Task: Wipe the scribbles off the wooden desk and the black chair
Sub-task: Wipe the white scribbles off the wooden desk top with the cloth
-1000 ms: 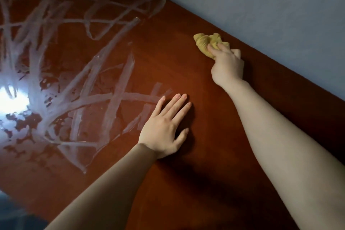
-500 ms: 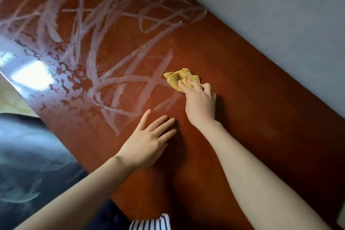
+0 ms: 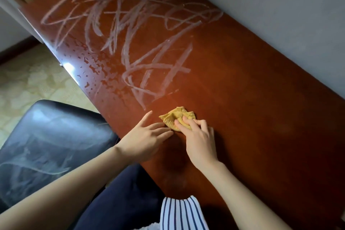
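Scribbles (image 3: 130,43) cover the upper-left and middle of the wooden counter (image 3: 252,108) and streak the black chair (image 3: 46,145) at lower left, so only the counter's right part looks done, while the right hand (image 3: 199,142) curls its fingers (image 3: 188,123) round a yellow cloth (image 3: 173,116) at centre, beside the flat, spread left hand (image 3: 145,140).

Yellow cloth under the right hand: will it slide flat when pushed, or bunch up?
Probably floppy: the cloth is crumpled into folds, so it likely bunches rather than slides flat. It looks light; the right hand holds it with curled fingers alone. The desk looks glossy, so it should glide easily.
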`<state>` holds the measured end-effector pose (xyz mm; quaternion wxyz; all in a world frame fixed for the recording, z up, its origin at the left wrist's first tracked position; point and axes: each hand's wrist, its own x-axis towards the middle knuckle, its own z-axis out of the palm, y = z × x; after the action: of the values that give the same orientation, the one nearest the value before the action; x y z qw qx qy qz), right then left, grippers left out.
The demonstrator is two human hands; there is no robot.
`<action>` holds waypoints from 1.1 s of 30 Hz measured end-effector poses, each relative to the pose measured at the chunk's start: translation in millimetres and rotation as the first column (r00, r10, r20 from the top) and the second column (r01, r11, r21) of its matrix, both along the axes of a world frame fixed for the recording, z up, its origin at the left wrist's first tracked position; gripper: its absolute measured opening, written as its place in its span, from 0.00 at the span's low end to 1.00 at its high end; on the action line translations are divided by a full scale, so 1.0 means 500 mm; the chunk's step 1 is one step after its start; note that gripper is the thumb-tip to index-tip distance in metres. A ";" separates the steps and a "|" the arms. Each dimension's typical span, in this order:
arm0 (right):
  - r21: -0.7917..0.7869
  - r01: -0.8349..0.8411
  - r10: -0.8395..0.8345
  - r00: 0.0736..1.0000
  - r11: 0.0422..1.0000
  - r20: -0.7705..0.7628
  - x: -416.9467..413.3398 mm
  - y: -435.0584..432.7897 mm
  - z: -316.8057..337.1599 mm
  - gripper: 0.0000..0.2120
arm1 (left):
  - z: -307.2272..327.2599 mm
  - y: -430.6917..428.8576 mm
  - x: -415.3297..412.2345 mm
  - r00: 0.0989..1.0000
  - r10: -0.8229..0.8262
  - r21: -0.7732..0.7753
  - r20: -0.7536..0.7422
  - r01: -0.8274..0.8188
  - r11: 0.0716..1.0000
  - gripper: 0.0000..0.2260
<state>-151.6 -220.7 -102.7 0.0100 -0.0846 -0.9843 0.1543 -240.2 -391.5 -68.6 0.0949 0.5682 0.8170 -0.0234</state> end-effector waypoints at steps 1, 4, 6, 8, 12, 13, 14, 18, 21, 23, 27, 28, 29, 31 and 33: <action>0.003 -0.026 0.026 0.999 1.000 -0.023 0.015 -0.002 -0.001 0.27 | -0.004 -0.009 0.011 1.000 -0.012 0.019 0.000 0.012 1.000 0.19; 0.051 -0.138 0.142 0.985 0.989 -0.097 0.049 0.019 -0.004 0.25 | -0.012 -0.038 0.039 0.999 -0.017 0.036 0.028 0.016 0.999 0.19; 0.091 -0.208 0.216 0.972 0.974 -0.088 0.054 0.048 -0.002 0.24 | -0.013 -0.054 0.047 0.999 0.019 0.051 0.045 -0.021 0.998 0.19; 0.110 -0.236 0.244 0.967 0.966 -0.072 0.046 0.072 0.004 0.26 | -0.006 -0.074 0.043 0.996 0.081 0.054 0.042 -0.083 0.995 0.19; 0.127 -0.119 0.127 0.991 0.985 -0.052 0.002 0.089 0.014 0.27 | 0.001 -0.139 0.009 0.974 0.227 0.000 0.011 -0.227 0.974 0.25; 0.120 -0.055 0.060 0.998 0.991 -0.036 -0.018 0.086 0.018 0.25 | 0.002 -0.160 -0.004 0.960 0.280 -0.047 0.009 -0.279 0.959 0.29; 0.112 0.024 -0.023 1.000 0.993 -0.008 -0.039 0.082 0.020 0.23 | 0.005 -0.177 -0.016 0.943 0.334 -0.082 -0.008 -0.334 0.939 0.33; 0.013 0.430 -0.430 0.901 0.903 0.046 -0.128 0.024 0.015 0.20 | 0.010 -0.247 -0.065 0.886 0.463 -0.204 0.023 -0.449 0.870 0.36; -0.083 0.663 -0.660 0.749 0.744 0.062 -0.174 -0.035 0.012 0.21 | 0.018 -0.275 -0.107 0.856 0.515 -0.277 0.042 -0.485 0.829 0.35; -0.064 0.683 -0.678 0.731 0.728 0.077 -0.184 -0.090 0.014 0.21 | 0.021 -0.289 -0.133 0.834 0.543 -0.272 0.093 -0.504 0.820 0.37; -0.050 0.608 -0.607 0.794 0.792 0.041 -0.173 -0.222 0.003 0.23 | 0.019 -0.299 -0.185 0.851 0.517 -0.253 0.094 -0.482 0.839 0.40; -0.052 0.567 -0.567 0.823 0.822 0.019 -0.164 -0.249 -0.003 0.23 | 0.020 -0.293 -0.194 0.855 0.512 -0.240 0.079 -0.482 0.843 0.41; -0.065 0.518 -0.519 0.855 0.853 0.001 -0.153 -0.270 -0.014 0.22 | 0.022 -0.286 -0.203 0.852 0.520 -0.236 0.068 -0.492 0.838 0.42; -0.119 0.440 -0.442 0.897 0.890 0.015 -0.129 -0.309 -0.031 0.20 | 0.018 -0.276 -0.223 0.825 0.561 -0.247 0.067 -0.531 0.811 0.46; -0.157 0.326 -0.329 0.944 0.932 0.008 -0.098 -0.331 -0.036 0.19 | 0.012 -0.270 -0.241 0.794 0.605 -0.280 0.066 -0.567 0.775 0.52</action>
<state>-200.8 -386.2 -120.5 0.0380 -0.2467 -0.9411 0.2281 -360.9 -526.7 -62.7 0.2292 0.2687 0.9342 -0.0502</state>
